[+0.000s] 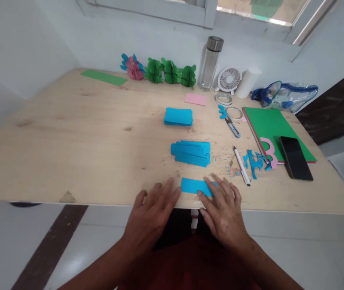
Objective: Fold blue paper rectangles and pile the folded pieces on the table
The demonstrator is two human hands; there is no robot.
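A narrow blue paper strip (192,186) lies flat near the table's front edge. The fingers of my right hand (224,207) are spread and rest on its right part. Just left of the strip, my left hand (152,211) lies with fingers apart on the table edge, its fingertips close to the strip's left end. Beyond the strip is a loose pile of blue strips (191,153), and farther back a neat stack of blue paper (178,116).
On the right are a white pen (242,166), blue scraps (254,163), snips (232,127), a green sheet (276,129) and a phone (296,158). A glass bottle (210,64), a fan (229,79) and green paper shapes (170,72) stand along the wall.
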